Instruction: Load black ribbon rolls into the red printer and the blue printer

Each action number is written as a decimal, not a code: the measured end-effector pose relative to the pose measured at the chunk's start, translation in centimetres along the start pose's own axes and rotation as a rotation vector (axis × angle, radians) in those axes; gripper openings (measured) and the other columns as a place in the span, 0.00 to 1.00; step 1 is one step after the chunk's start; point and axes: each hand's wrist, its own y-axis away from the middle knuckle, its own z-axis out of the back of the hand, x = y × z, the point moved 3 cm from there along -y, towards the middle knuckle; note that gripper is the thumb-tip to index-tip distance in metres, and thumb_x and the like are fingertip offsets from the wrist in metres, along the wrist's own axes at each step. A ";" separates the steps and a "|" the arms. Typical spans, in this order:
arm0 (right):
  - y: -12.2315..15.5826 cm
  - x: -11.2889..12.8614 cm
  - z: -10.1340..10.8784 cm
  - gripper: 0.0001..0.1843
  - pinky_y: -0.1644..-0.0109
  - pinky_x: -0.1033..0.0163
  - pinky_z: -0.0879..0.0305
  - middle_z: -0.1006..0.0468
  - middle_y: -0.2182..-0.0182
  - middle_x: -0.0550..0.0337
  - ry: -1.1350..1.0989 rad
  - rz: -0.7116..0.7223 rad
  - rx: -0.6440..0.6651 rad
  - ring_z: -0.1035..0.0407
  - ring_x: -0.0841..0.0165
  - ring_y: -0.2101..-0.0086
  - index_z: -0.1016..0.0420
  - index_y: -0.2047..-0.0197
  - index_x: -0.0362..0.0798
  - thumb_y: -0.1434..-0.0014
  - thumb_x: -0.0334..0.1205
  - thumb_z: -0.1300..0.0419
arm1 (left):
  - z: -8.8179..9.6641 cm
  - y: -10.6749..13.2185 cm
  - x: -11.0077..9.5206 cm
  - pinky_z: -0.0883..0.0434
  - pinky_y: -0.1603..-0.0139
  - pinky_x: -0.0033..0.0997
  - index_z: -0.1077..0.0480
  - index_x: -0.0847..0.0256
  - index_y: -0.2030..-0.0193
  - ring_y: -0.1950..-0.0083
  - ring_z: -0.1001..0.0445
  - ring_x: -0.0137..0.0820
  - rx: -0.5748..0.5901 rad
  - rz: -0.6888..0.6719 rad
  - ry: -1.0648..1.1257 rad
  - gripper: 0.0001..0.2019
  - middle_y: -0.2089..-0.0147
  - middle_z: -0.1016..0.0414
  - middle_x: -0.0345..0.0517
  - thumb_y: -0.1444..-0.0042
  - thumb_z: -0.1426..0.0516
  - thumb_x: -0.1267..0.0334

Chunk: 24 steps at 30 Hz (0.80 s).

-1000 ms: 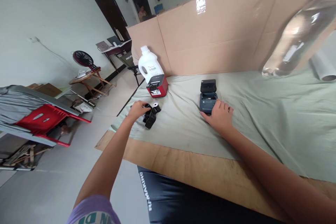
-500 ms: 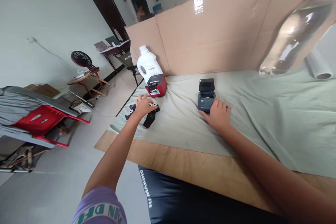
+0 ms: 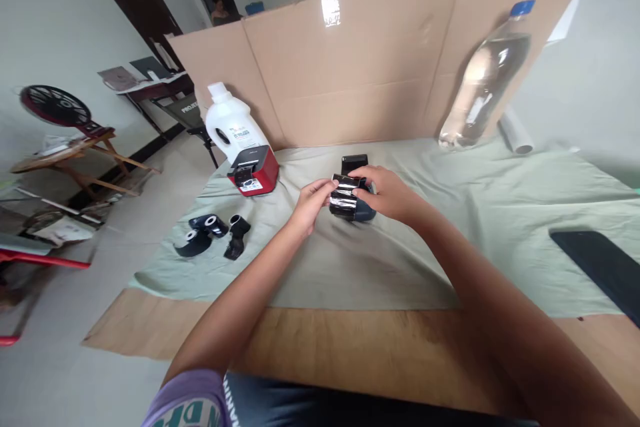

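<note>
Both hands met over the middle of the tabletop (image 3: pixel 350 340), toward its far edge, closed on a glossy black roll (image 3: pixel 344 197). The left hand (image 3: pixel 311 203) pinched the roll's left end with its fingertips, and the right hand (image 3: pixel 387 192) gripped the right end from above. The roll sat just over a small dark printer (image 3: pixel 356 167) with its lid raised, which rested on the green cloth (image 3: pixel 450 240). Near the left edge lay two more black rolls (image 3: pixel 200 235) and a black holder (image 3: pixel 236 245), well apart from the hands. A red label printer (image 3: pixel 254 173) and a white jug (image 3: pixel 231 128) stood at the far left corner, and a clear bottle (image 3: pixel 483 80) leaned against the cardboard screen (image 3: pixel 360 73).
</note>
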 end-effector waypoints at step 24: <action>-5.0 -7.1 -3.8 0.17 0.48 0.52 0.38 0.26 0.52 0.41 0.480 -0.315 0.074 0.35 0.50 0.50 0.23 0.49 0.43 0.41 0.35 0.43 | -2.3 2.2 7.5 0.26 0.62 0.31 0.35 0.59 0.43 0.74 0.28 0.26 0.020 0.070 0.008 0.28 0.75 0.29 0.33 0.48 0.34 0.54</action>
